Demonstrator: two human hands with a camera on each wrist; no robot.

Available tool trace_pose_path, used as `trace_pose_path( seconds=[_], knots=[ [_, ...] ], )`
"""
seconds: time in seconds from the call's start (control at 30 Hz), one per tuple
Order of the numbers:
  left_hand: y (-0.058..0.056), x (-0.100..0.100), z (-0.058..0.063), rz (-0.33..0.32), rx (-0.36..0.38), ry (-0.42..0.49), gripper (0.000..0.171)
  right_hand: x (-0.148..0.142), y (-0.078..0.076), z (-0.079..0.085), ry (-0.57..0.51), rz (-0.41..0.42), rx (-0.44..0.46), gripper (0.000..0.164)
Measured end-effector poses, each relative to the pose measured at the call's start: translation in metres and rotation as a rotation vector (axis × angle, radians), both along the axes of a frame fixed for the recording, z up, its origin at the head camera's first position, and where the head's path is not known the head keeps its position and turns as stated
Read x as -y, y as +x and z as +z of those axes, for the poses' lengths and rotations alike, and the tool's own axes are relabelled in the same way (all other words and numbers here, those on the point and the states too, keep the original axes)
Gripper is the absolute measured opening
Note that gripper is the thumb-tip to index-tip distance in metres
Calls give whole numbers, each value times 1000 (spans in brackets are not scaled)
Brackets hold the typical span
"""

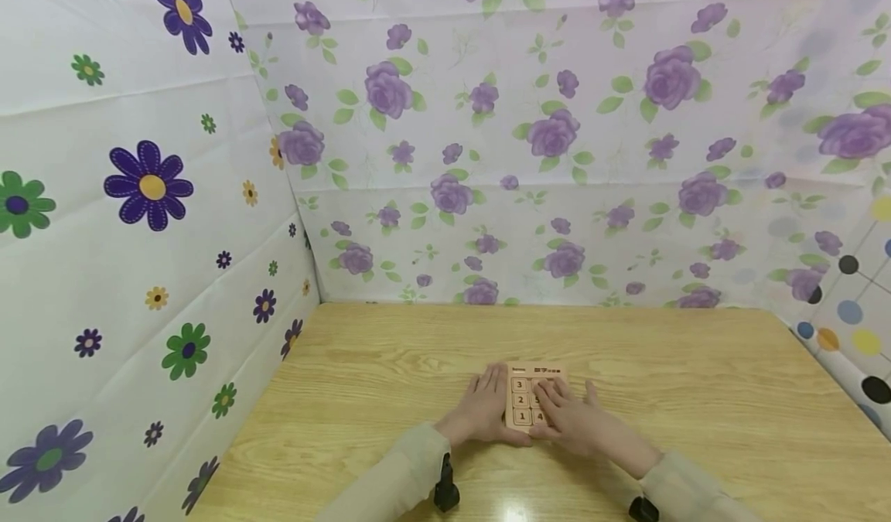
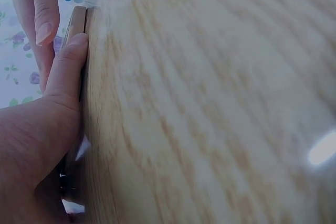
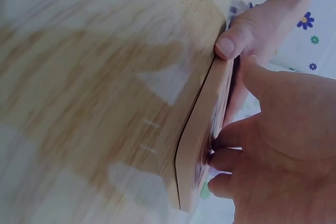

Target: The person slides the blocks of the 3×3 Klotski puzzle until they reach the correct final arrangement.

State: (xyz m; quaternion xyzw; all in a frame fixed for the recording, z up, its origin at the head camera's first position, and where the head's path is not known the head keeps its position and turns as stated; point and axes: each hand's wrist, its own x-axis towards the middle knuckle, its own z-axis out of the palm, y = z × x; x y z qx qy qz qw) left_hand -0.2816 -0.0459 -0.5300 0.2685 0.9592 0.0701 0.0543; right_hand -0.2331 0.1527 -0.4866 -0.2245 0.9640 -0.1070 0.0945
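A flat wooden number slide puzzle lies on the table, with square tiles marked 3, 2, 1, 4 and 5 showing. My left hand rests along its left side, fingers straight. Its thumb stretches along the puzzle's near edge in the left wrist view. From the right, my right hand reaches over the puzzle with its fingertips on the tiles, covering those of the right column. Seen from the right wrist, the fingers meet the puzzle's upper face, and its thick side shows.
The wood-grain table extends around the puzzle. Flower-printed cloth hangs behind it, another flowered cloth stands at left, and a dotted one at right. A black wrist device sits by the left sleeve.
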Motion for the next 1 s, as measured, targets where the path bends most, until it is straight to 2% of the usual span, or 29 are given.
trace_pose_path(
  seconds=[0.3, 1.0],
  knots=[
    [0, 0, -1, -1, -21, -29, 127, 5, -1, -5, 5, 6, -24, 81],
    [1, 0, 0, -5, -21, -22, 127, 2, -1, -5, -20, 35, -20, 79]
  ],
)
